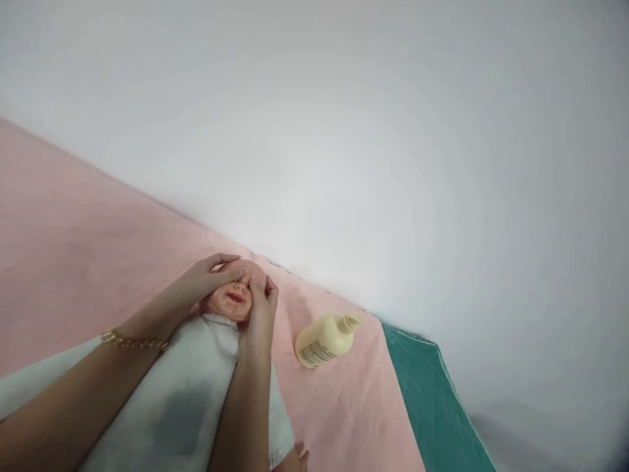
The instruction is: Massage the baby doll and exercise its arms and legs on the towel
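A baby doll (226,303) with a red-lipped mouth lies on its back in a white garment (206,367), its head pointing away from me. My left hand (212,274) wraps the left side of the doll's head, the thumb resting across the brow. On the opposite side, my right hand (264,298) holds the head with its thumb pressed near the eye and its fingers curled along the temple. Both thumbs cover the doll's eyes. A beaded bracelet (133,339) circles my left wrist. Part of the doll's hand (295,459) shows at the sleeve's end.
A pale yellow pump bottle (322,342) stands right of the doll on the pink sheet (339,406). A green surface (425,387) borders the sheet on the right. The white wall (344,164) rises directly behind the doll's head.
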Motion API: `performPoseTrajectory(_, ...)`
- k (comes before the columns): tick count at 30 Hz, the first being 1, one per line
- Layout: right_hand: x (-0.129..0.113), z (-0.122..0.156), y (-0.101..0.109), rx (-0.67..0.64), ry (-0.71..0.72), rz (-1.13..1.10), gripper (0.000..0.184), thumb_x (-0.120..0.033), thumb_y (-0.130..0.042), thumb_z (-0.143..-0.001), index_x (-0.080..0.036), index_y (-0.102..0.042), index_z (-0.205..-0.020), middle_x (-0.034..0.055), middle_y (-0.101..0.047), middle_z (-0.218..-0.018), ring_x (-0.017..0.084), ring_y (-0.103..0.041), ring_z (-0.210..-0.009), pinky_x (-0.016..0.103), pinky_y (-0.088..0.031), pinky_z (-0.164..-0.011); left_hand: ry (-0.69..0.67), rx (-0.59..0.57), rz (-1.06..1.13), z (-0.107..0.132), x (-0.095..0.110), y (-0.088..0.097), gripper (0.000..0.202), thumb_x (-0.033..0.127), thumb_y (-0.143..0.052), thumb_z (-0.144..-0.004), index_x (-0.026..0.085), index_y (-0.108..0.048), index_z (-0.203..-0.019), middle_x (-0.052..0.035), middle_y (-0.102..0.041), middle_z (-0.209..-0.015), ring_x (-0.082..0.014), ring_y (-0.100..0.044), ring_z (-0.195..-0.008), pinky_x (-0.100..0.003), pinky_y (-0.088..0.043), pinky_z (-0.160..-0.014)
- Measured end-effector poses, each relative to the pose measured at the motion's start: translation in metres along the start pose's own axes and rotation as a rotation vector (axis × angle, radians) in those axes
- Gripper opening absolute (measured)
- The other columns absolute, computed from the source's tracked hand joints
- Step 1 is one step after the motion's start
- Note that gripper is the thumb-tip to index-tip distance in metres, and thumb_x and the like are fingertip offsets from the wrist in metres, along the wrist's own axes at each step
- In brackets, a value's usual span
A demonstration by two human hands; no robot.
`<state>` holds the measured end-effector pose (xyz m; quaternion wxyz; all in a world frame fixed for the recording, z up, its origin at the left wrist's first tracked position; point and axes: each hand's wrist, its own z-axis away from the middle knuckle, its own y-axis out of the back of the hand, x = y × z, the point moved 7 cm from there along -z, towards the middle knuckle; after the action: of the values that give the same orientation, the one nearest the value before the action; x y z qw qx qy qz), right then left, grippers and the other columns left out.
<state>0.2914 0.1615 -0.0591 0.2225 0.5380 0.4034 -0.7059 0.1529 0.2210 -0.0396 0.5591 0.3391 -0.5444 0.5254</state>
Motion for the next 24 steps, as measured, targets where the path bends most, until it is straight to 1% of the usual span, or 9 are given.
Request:
performPoseTrajectory(3,0.001,0.000,0.001,0.009,-0.033,0.030,0.069,-0.041,-0.082,-0.066,-0.019,-0.053,-0.125,0.0099,-0.062,-0.124,0.023,-0.064,-0.112,0.037,-0.054,-0.096,0.022,-0.006,0.007,-0.002,-0.003,0.002,0.082,0.049,-0.087,-0.053,0.020,-0.063,-0.125,-0.0105,-0.073,-0.102,-0.0315,-0.070,-0.091,-0.032,-0.058,-0.069)
performPoseTrajectory(7,0.004,-0.004,0.003,0.031,-0.029,0.023,0.064,-0.039,-0.079,-0.068,-0.018,-0.055,-0.123,0.0087,-0.064,-0.120,0.022,-0.065,-0.108,0.035,-0.055,-0.092,0.008,0.014,0.020,0.002,0.003,0.001,0.076,0.051,-0.085,-0.056,0.019,-0.064,-0.122,-0.0102,-0.072,-0.102,-0.0299,-0.070,-0.089,-0.031,-0.058,-0.068)
performPoseTrajectory(10,0.006,-0.008,0.004,0.048,-0.006,-0.002,0.057,-0.042,-0.077,-0.070,-0.019,-0.058,-0.119,0.0082,-0.066,-0.119,0.021,-0.065,-0.108,0.034,-0.056,-0.090,0.029,0.013,0.082,0.005,0.004,-0.003,0.070,0.052,-0.084,-0.057,0.020,-0.066,-0.117,-0.0086,-0.073,-0.098,-0.0291,-0.070,-0.090,-0.030,-0.058,-0.067)
performPoseTrajectory(14,0.008,-0.011,0.007,0.058,0.001,-0.038,0.049,-0.043,-0.071,-0.075,-0.019,-0.062,-0.117,0.0086,-0.069,-0.117,0.021,-0.065,-0.108,0.035,-0.057,-0.089,0.030,0.010,0.165,0.001,0.000,-0.005,0.064,0.052,-0.081,-0.061,0.022,-0.067,-0.116,-0.0081,-0.072,-0.105,-0.0277,-0.069,-0.095,-0.029,-0.058,-0.069)
performPoseTrajectory(16,0.009,-0.012,0.007,0.052,-0.019,-0.068,0.045,-0.039,-0.067,-0.078,-0.019,-0.064,-0.118,0.0084,-0.069,-0.119,0.021,-0.066,-0.106,0.037,-0.057,-0.090,0.041,0.002,0.213,-0.003,-0.005,-0.005,0.064,0.052,-0.080,-0.061,0.021,-0.067,-0.116,-0.0091,-0.071,-0.107,-0.0280,-0.068,-0.096,-0.031,-0.058,-0.071)
performPoseTrajectory(18,0.010,-0.013,0.008,0.051,-0.044,-0.105,0.043,-0.034,-0.064,-0.078,-0.019,-0.065,-0.118,0.0081,-0.069,-0.121,0.020,-0.068,-0.105,0.038,-0.056,-0.092,0.035,-0.001,0.262,-0.007,-0.009,-0.005,0.064,0.052,-0.079,-0.060,0.020,-0.068,-0.114,-0.0097,-0.072,-0.105,-0.0284,-0.069,-0.096,-0.034,-0.058,-0.076)
performPoseTrajectory(21,0.012,-0.013,0.008,0.060,-0.071,-0.157,0.044,-0.029,-0.063,-0.076,-0.018,-0.065,-0.118,0.0082,-0.069,-0.121,0.020,-0.069,-0.103,0.037,-0.055,-0.094,0.027,0.018,0.293,-0.008,-0.011,-0.003,0.064,0.051,-0.079,-0.057,0.019,-0.070,-0.112,-0.0096,-0.073,-0.102,-0.0297,-0.068,-0.097,-0.037,-0.058,-0.082)
performPoseTrajectory(23,0.010,-0.013,0.007,0.051,-0.044,-0.137,0.045,-0.031,-0.062,-0.077,-0.017,-0.064,-0.119,0.0086,-0.069,-0.121,0.020,-0.069,-0.104,0.037,-0.055,-0.094,0.028,0.024,0.292,-0.007,-0.009,-0.003,0.064,0.050,-0.080,-0.055,0.018,-0.070,-0.110,-0.0102,-0.072,-0.104,-0.0307,-0.068,-0.100,-0.038,-0.057,-0.085)
performPoseTrajectory(24,0.009,-0.013,0.006,0.037,-0.012,-0.101,0.045,-0.034,-0.062,-0.079,-0.016,-0.064,-0.120,0.0090,-0.069,-0.121,0.020,-0.068,-0.105,0.037,-0.056,-0.094,0.021,0.013,0.288,-0.005,-0.008,-0.004,0.064,0.052,-0.080,-0.056,0.018,-0.070,-0.110,-0.0106,-0.072,-0.106,-0.0307,-0.067,-0.102,-0.038,-0.056,-0.087)
